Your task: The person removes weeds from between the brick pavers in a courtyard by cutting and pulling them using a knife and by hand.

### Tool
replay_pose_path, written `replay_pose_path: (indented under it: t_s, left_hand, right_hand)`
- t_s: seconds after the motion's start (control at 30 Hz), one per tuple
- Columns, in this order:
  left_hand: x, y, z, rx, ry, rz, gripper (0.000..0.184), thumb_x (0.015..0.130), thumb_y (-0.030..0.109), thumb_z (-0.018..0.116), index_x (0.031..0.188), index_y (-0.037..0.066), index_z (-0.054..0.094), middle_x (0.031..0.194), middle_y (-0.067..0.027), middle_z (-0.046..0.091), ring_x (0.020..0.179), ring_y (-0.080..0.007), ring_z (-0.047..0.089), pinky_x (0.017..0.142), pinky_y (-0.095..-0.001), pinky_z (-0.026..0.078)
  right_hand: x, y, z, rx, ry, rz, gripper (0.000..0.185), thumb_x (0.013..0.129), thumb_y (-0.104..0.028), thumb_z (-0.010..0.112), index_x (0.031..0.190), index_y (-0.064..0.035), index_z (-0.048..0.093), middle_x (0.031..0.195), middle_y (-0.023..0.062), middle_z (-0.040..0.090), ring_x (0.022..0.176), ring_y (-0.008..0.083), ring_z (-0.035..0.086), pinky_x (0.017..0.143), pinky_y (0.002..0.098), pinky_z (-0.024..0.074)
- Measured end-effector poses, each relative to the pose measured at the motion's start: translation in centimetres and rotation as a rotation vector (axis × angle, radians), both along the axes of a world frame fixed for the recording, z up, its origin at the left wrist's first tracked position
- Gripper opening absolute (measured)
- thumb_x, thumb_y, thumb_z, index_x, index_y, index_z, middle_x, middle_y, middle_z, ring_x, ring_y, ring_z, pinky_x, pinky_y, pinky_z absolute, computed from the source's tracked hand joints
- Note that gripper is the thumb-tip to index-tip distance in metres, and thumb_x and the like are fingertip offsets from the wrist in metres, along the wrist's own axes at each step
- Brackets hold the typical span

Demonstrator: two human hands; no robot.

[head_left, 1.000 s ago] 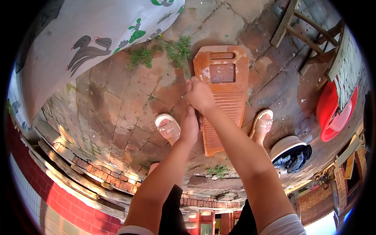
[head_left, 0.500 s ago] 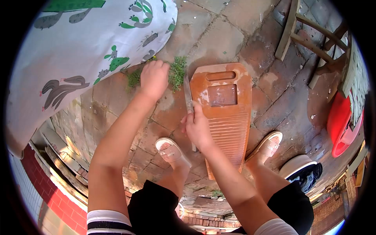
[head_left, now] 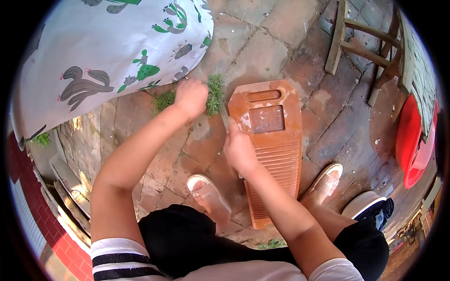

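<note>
My left hand (head_left: 191, 99) is closed in a fist amid low green weeds (head_left: 215, 93), by the hem of a white sheet with a cactus print (head_left: 126, 61). Its fingertips are turned away, so whatever they grip is hidden. In my right hand (head_left: 240, 151) is a knife (head_left: 224, 118), its blade pointing away from me along the left edge of a brown washboard (head_left: 274, 180). The washboard lies on the brick paving, with a slot and a shallow recess at its far end. More weeds (head_left: 164, 101) grow left of my left wrist.
My sandalled feet (head_left: 206, 189) stand on either side of the washboard. At the right are a wooden stool (head_left: 365, 51), a red basin (head_left: 410, 145) and a white basin with dark cloth (head_left: 363, 201). Wooden boards (head_left: 70, 196) lie at the left.
The whole view has shifted slightly. My left hand has moved a little away from the sheet's hem toward the right-hand weeds. My right hand still holds the knife, with its handle now more covered.
</note>
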State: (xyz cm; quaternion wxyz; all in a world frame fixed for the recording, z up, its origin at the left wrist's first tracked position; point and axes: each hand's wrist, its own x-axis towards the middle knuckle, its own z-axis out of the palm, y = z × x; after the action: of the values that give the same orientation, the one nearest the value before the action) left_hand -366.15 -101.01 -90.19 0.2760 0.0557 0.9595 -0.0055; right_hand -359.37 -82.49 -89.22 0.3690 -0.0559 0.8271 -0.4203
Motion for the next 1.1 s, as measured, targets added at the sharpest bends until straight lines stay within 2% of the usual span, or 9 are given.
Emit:
replay_pose_path:
  t_s: [0.2, 0.3, 0.4, 0.53, 0.63, 0.67, 0.77, 0.87, 1.1]
  left_hand:
    - [0.3, 0.1, 0.2, 0.007, -0.086, 0.091, 0.015, 0.066, 0.002, 0.056, 0.080, 0.000, 0.063, 0.092, -0.0171, 0.062, 0.092, -0.0313, 0.057, 0.082, -0.0396, 0.046]
    - [-0.1, 0.4, 0.5, -0.048, -0.143, 0.065, 0.020, 0.068, 0.005, 0.056, 0.085, 0.003, 0.066, 0.096, -0.0164, 0.063, 0.096, -0.0302, 0.058, 0.083, -0.0389, 0.045]
    - [0.4, 0.0, -0.2, -0.036, -0.093, 0.032, 0.018, 0.068, 0.001, 0.055, 0.083, 0.000, 0.064, 0.095, -0.0176, 0.062, 0.095, -0.0316, 0.057, 0.085, -0.0388, 0.044]
    - [1.1, -0.4, -1.1, -0.025, -0.101, -0.013, 0.017, 0.070, 0.003, 0.053, 0.083, 0.001, 0.065, 0.094, -0.0176, 0.062, 0.095, -0.0320, 0.058, 0.085, -0.0388, 0.044]
    - [0.3, -0.6, 0.0, 0.003, -0.207, -0.006, 0.019, 0.070, 0.006, 0.053, 0.082, 0.000, 0.066, 0.094, -0.0189, 0.063, 0.093, -0.0314, 0.060, 0.082, -0.0389, 0.046]
    - [-0.3, -0.2, 0.8, 0.000, -0.269, 0.002, 0.020, 0.070, 0.007, 0.053, 0.083, 0.000, 0.067, 0.095, -0.0193, 0.064, 0.093, -0.0306, 0.061, 0.081, -0.0386, 0.047]
    - [-1.2, -0.2, 1.0, 0.025, -0.350, 0.046, 0.020, 0.071, 0.007, 0.050, 0.078, -0.002, 0.065, 0.085, -0.0214, 0.064, 0.084, -0.0331, 0.062, 0.075, -0.0405, 0.049]
    - [-1.5, -0.6, 0.3, 0.107, -0.406, 0.139, 0.020, 0.072, 0.008, 0.048, 0.074, -0.004, 0.064, 0.076, -0.0225, 0.063, 0.076, -0.0343, 0.063, 0.071, -0.0415, 0.049]
    - [-2.1, -1.4, -1.2, 0.173, -0.473, 0.184, 0.020, 0.072, 0.010, 0.048, 0.072, -0.005, 0.061, 0.069, -0.0231, 0.061, 0.068, -0.0324, 0.062, 0.066, -0.0414, 0.048]
  right_hand:
    - [1.2, -1.3, 0.3, 0.000, -0.085, -0.067, 0.024, 0.085, -0.008, 0.040, 0.105, 0.0036, 0.044, 0.077, 0.0300, 0.059, 0.077, 0.0457, 0.058, 0.069, 0.0498, 0.0460]
    - [0.7, -1.6, 0.7, -0.003, -0.124, -0.096, 0.030, 0.087, -0.007, 0.040, 0.114, 0.0054, 0.042, 0.084, 0.0332, 0.057, 0.084, 0.0473, 0.055, 0.074, 0.0493, 0.0447]
    - [1.1, -2.2, 0.3, -0.043, 0.082, -0.088, 0.034, 0.089, -0.010, 0.039, 0.120, 0.0050, 0.040, 0.075, 0.0262, 0.060, 0.069, 0.0392, 0.061, 0.063, 0.0444, 0.0485]
    - [-3.0, 0.5, 1.3, -0.270, -0.655, -0.169, 0.039, 0.093, -0.019, 0.039, 0.125, 0.0035, 0.038, 0.060, 0.0067, 0.053, 0.045, 0.0104, 0.049, 0.040, 0.0262, 0.0424]
    - [-1.9, -0.3, 1.1, -0.082, -0.331, -0.002, 0.037, 0.091, -0.015, 0.039, 0.123, 0.0040, 0.038, 0.065, 0.0145, 0.059, 0.052, 0.0236, 0.058, 0.049, 0.0358, 0.0482]
    - [0.2, -0.3, -1.1, 0.031, 0.102, 0.128, 0.036, 0.089, -0.011, 0.038, 0.121, 0.0047, 0.040, 0.075, 0.0237, 0.062, 0.067, 0.0387, 0.061, 0.064, 0.0449, 0.0493]
    - [0.3, -0.9, 0.7, 0.063, -0.002, 0.041, 0.020, 0.084, -0.007, 0.039, 0.099, 0.0035, 0.046, 0.079, 0.0314, 0.058, 0.082, 0.0466, 0.056, 0.074, 0.0489, 0.0452]
    - [-0.4, -1.3, 0.8, -0.004, -0.065, -0.066, 0.020, 0.084, -0.008, 0.039, 0.099, 0.0032, 0.045, 0.082, 0.0327, 0.057, 0.086, 0.0482, 0.055, 0.077, 0.0494, 0.0442]
    - [-1.3, 0.1, 0.9, -0.452, -0.731, -0.348, 0.021, 0.092, -0.012, 0.035, 0.105, 0.0004, 0.045, 0.062, 0.0092, 0.053, 0.044, 0.0172, 0.049, 0.042, 0.0305, 0.0431]
